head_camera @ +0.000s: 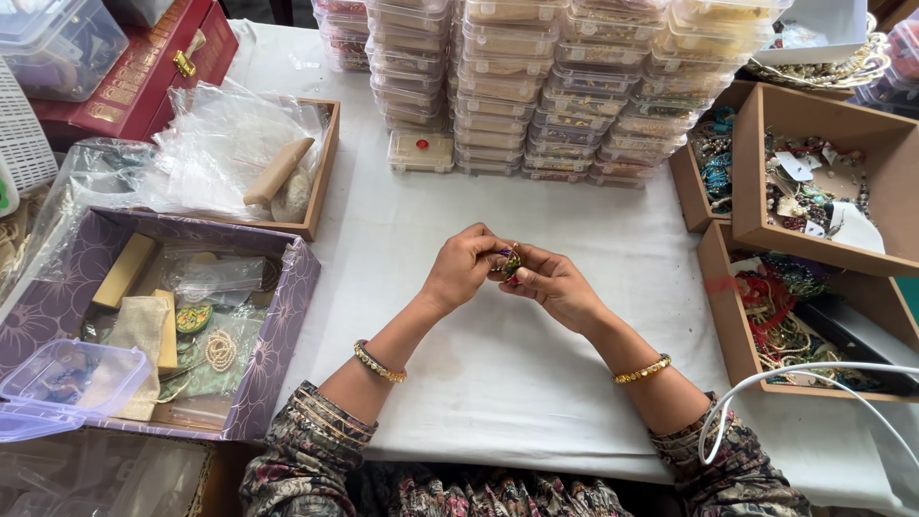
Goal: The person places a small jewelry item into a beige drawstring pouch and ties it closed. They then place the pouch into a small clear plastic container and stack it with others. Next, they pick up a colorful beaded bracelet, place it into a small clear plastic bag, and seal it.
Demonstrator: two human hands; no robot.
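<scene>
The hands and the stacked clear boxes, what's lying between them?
Only bare white cloth lies between the hands and the stacked boxes, seen in the head view.

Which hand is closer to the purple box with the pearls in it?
Left. The left hand is the one on the side of the purple box; the right hand sits beyond it, farther from the box.

The small ornament (507,262) between my fingers (490,251) shows purple, green and gold, over a white cloth on the surface (498,373). My bangles (379,363) are gold and my sleeves (306,450) carry a dark floral print. The box (278,325) to my left is purple with a pale leaf pattern.
</scene>
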